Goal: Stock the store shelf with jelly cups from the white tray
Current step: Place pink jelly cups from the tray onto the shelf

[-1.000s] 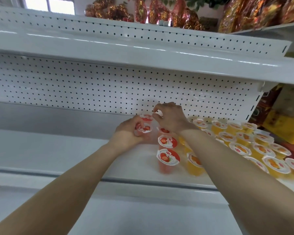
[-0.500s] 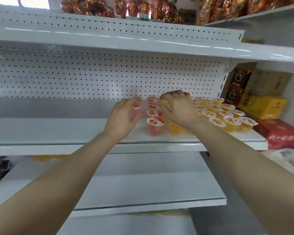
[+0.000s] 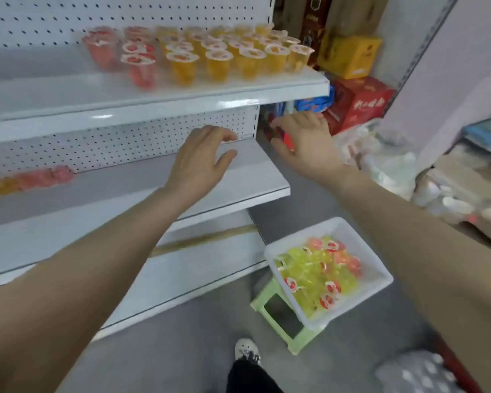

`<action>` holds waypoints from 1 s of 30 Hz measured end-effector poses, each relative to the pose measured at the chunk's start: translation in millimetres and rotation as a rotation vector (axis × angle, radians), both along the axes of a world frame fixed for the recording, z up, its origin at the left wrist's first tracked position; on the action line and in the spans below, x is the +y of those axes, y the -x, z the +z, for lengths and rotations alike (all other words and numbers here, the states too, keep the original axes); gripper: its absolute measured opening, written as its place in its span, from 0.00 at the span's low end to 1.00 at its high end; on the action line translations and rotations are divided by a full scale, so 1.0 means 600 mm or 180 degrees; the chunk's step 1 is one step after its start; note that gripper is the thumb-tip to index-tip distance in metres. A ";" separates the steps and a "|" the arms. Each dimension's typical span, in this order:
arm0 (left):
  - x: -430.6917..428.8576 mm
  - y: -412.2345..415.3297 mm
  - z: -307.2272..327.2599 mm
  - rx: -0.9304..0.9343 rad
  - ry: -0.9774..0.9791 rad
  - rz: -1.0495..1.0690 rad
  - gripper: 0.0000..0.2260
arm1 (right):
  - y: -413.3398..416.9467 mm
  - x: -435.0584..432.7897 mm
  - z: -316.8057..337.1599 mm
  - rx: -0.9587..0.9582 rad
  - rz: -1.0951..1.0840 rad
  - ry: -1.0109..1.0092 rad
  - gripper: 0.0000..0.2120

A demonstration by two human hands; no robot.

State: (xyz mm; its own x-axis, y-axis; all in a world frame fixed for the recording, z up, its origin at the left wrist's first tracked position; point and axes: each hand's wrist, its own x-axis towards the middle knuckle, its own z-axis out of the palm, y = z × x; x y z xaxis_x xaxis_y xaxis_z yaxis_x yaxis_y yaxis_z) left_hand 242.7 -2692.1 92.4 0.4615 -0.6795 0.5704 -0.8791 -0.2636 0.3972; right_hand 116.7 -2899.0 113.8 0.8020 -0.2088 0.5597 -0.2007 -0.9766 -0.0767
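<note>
Red jelly cups (image 3: 138,68) and several orange jelly cups (image 3: 219,65) stand in rows on the upper white shelf (image 3: 153,109). A white tray (image 3: 377,268) with green and red jelly cups (image 3: 318,276) sits low at the right on a green stool (image 3: 270,304). My left hand (image 3: 201,157) hovers over the middle shelf (image 3: 253,182), fingers relaxed and holding nothing. My right hand (image 3: 304,140) is past the shelf's right end, fingers spread, nothing in it.
Red cartons (image 3: 360,103) and a yellow carton (image 3: 349,56) are stacked right of the shelving. Bagged goods (image 3: 437,188) pile up at the far right. Some red and orange packs (image 3: 40,177) lie at the left of the middle shelf. My shoe (image 3: 245,350) is on the grey floor.
Both hands have let go of the red cups and dropped away from the upper shelf. The view has swung down and right, bringing the tray and stool into sight.
</note>
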 end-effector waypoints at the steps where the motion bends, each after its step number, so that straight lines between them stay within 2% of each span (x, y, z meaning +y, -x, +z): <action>1: -0.017 0.019 -0.021 0.0062 -0.0079 -0.0096 0.11 | 0.028 -0.013 -0.028 0.0094 -0.0062 -0.0064 0.15; 4: -0.063 0.070 -0.088 0.0274 -0.0321 -0.0338 0.11 | 0.105 -0.051 -0.115 0.0433 -0.0289 -0.0302 0.19; 10: -0.151 0.152 -0.233 0.0643 -0.0834 -0.0628 0.12 | 0.235 -0.132 -0.276 0.0786 -0.0715 -0.0673 0.16; 19: -0.274 0.246 -0.430 0.1254 -0.1455 -0.0587 0.14 | 0.348 -0.273 -0.472 0.1776 -0.0914 -0.1277 0.18; 26: -0.327 0.309 -0.593 0.1713 -0.1901 -0.0452 0.14 | 0.374 -0.325 -0.635 0.2952 -0.0660 -0.1318 0.26; 30: -0.340 0.331 -0.669 0.1830 -0.2070 -0.0458 0.14 | 0.374 -0.333 -0.721 0.3207 -0.0484 -0.1306 0.31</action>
